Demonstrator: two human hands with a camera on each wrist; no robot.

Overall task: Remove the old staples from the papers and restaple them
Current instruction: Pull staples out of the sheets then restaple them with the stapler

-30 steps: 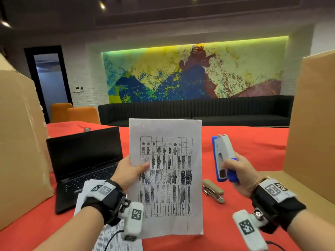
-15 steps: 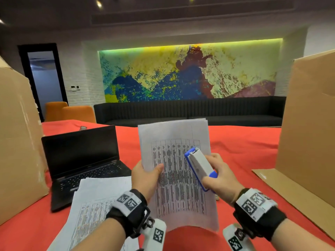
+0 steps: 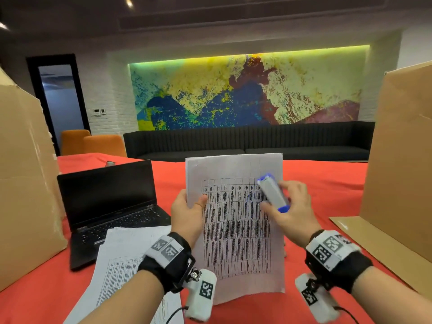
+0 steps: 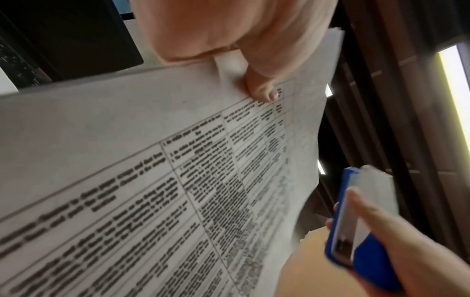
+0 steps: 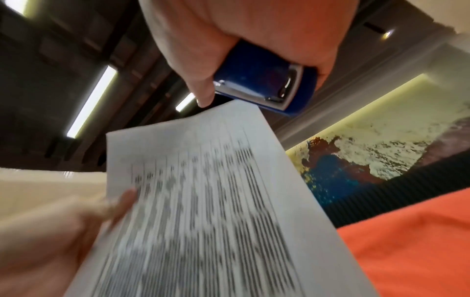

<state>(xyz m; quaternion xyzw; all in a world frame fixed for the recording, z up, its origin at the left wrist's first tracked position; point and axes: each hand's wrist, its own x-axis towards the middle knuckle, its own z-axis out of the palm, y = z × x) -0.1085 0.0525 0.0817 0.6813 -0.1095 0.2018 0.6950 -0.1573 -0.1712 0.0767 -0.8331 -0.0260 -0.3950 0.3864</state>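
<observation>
Stapler raised before the held papers

Left hand (image 3: pixel 187 212) is pinching the papers (image 3: pixel 236 220) upright by their left edge; right hand (image 3: pixel 292 211) is gripping the stapler (image 3: pixel 272 194), fingers curled round it.

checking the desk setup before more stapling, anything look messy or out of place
Only the loose papers: an untidy, skewed pile lying partly over the laptop keyboard's front edge. Otherwise the left hand holds a sheet upright and the right hand grips the stapler.

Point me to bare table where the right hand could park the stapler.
Bare red tablecloth lies between the held papers and the right cardboard box, and beyond the papers toward the sofa. Left is crowded: laptop and loose paper stack. The right hand grips the stapler.
</observation>
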